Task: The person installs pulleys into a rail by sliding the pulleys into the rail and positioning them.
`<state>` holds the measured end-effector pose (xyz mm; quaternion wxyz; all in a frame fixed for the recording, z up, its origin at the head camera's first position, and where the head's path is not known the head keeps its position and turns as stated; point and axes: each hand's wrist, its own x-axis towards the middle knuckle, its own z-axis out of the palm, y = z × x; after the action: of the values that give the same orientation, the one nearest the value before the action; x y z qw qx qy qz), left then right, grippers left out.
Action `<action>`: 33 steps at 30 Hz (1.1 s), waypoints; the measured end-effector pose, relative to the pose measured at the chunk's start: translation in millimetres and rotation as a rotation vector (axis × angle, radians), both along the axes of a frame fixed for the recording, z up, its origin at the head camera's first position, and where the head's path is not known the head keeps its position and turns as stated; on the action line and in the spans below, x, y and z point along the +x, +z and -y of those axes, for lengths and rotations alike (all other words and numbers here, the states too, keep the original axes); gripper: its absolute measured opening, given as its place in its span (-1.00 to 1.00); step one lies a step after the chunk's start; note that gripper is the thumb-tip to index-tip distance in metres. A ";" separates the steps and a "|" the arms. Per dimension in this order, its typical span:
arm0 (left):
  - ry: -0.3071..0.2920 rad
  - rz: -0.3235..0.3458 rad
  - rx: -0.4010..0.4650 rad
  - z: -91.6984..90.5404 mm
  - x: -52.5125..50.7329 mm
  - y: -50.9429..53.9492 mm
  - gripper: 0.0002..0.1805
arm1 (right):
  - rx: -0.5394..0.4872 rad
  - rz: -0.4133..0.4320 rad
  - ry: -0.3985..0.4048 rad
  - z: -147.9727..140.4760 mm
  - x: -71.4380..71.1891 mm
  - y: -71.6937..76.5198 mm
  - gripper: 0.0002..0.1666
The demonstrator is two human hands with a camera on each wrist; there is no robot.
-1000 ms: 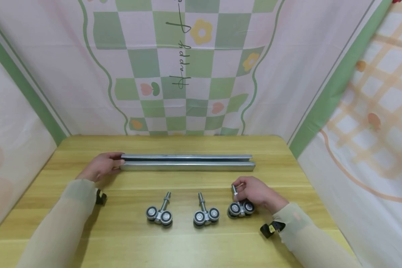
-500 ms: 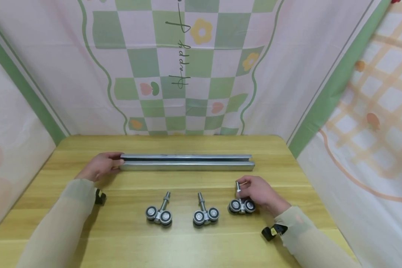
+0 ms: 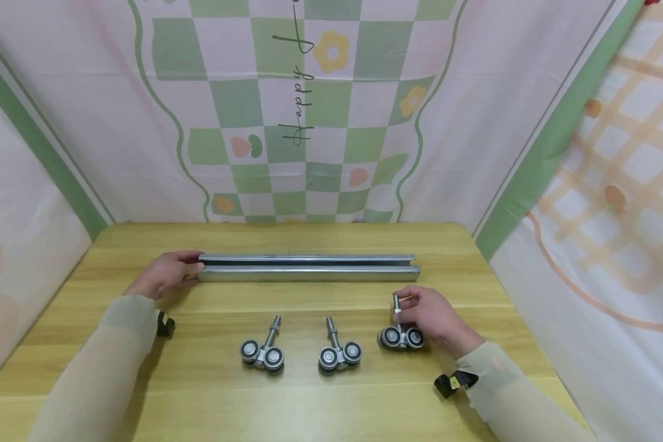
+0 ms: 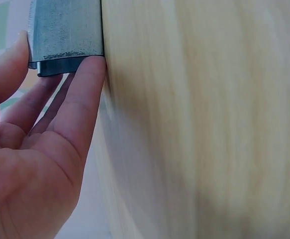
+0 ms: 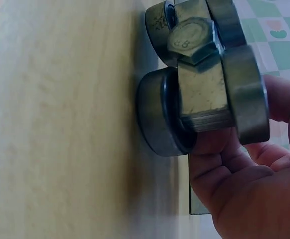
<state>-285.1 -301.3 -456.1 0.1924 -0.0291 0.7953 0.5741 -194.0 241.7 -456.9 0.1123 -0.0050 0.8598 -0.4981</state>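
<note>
Metal rail: lies lengthwise across the tabletop [image 3: 298, 408], slot showing, right end free [image 3: 309, 275].
Left hand: pinches the rail's left end between thumb and fingers [image 3: 164, 274].
Right hand: pinches the bolt of the right trolley, bolt upward, near the rail's right end [image 3: 433, 316].
Right trolley: wheels below the fingers; contact with the tabletop is unclear [image 3: 402, 337].
Left trolley, middle trolley: apart, in front of the rail [image 3: 262, 357] [image 3: 339, 357].
Rail risk: a bump at the unheld end could swivel it.
Trolley risk: wheel weight under a fingertip hold could tip it.
</note>
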 end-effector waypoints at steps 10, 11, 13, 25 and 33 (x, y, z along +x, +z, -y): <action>0.007 0.007 0.001 0.5 -1.0 -0.3 -0.32 | -0.041 -0.024 0.004 -3.6 4.7 10.0 -0.34; 0.008 0.007 0.003 0.3 -0.9 -0.4 -0.32 | -0.048 -0.027 0.007 -4.0 5.0 10.4 -0.34; 0.006 0.007 0.005 0.3 -1.1 -0.2 -0.33 | -0.061 -0.032 0.012 -4.8 5.4 10.6 -0.34; 0.011 0.020 0.006 -0.1 -1.8 0.4 -0.32 | 0.063 -0.120 0.025 -3.5 10.1 14.6 -0.40; 0.018 0.034 -0.007 -0.2 -4.1 -0.8 -0.31 | 0.148 -0.181 0.039 1.8 14.2 20.0 -0.44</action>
<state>-289.2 -301.1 -457.0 0.2005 -0.0465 0.7936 0.5725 -179.8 240.0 -436.9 0.0439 -0.0585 0.9005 -0.4287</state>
